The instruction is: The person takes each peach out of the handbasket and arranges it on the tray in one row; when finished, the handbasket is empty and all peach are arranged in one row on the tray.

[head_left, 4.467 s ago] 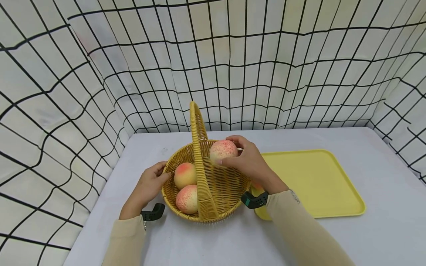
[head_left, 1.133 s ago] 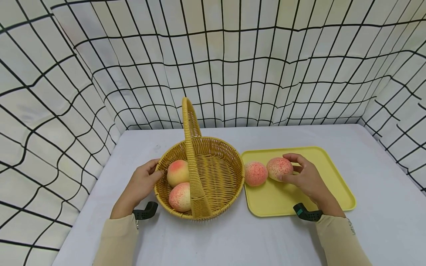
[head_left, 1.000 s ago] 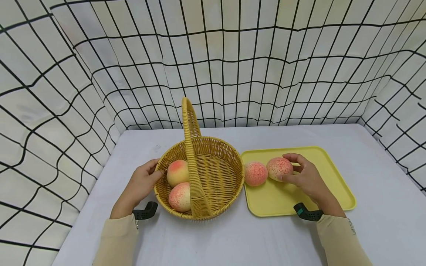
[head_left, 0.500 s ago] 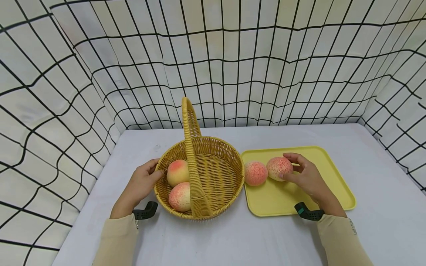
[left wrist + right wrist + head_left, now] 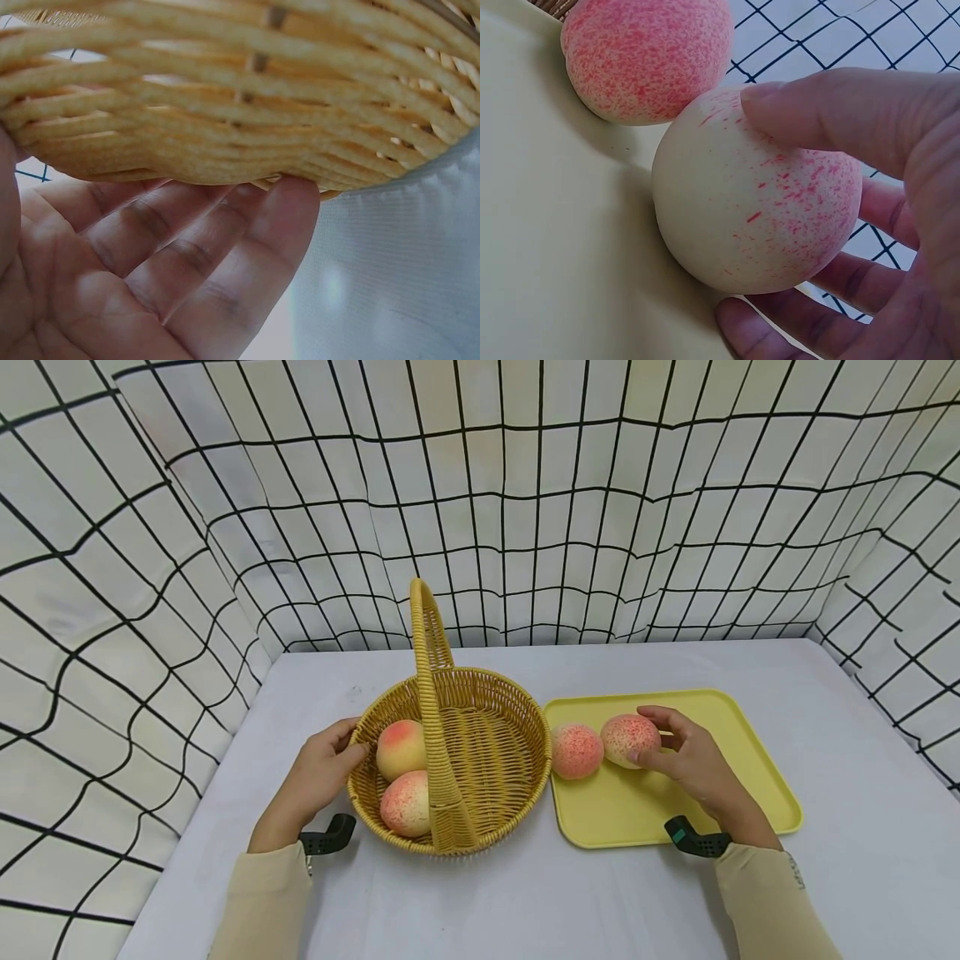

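In the head view my left hand [image 5: 318,772] grips the left rim of a wicker basket [image 5: 495,760], thumb inside the rim. The left wrist view has its fingers [image 5: 225,262] against the woven outer wall. Two peaches lie in the basket's left half: a yellow one with a red top [image 5: 400,750] and a pink-speckled one [image 5: 405,804], partly behind the handle. My right hand [image 5: 690,760] holds a speckled peach [image 5: 628,741] on the yellow tray [image 5: 622,822], thumb on its near side. Right beside it on the tray sits a pinker peach [image 5: 577,752].
The basket's tall arched handle [image 5: 431,693] stands up over its middle. Its right rim is close against the tray's left edge. A white cloth [image 5: 525,910] covers the table. Black netting [image 5: 525,527] over white sheeting rises behind and at both sides.
Over the longer span, my right hand has carried the speckled peach from above the basket rightward onto the tray. During the last second both hands stay nearly still; the left keeps the basket rim.
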Tool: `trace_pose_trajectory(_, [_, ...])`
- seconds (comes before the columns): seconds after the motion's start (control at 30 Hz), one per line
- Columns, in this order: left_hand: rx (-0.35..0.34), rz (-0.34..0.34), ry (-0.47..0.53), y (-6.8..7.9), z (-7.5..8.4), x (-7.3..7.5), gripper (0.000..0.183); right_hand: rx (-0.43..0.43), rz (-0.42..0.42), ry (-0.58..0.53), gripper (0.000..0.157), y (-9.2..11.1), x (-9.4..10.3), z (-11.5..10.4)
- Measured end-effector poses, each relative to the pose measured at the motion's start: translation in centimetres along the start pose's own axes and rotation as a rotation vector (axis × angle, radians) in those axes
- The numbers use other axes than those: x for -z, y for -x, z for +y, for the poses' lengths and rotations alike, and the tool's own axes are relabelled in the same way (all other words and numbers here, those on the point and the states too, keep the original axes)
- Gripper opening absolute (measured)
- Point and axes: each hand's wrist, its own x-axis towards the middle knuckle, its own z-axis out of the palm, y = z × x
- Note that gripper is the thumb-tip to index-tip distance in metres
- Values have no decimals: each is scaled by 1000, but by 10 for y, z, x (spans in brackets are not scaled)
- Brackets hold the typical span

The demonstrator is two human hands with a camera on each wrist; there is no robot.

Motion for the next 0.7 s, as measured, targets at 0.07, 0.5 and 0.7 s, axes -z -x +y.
trace_pose_trajectory(0.07, [0,-2,4,0,0,0,45,0,0,3,69,0,0,0])
trace_pose_trajectory(0.5, [2,-6,0,-1,1,0,45,-19,-6,1,70,2,3,-1])
trace_pose_trajectory(0.7, [4,-4,-1,0,2,0,44,-7,-8,-5,69,1,2,-1])
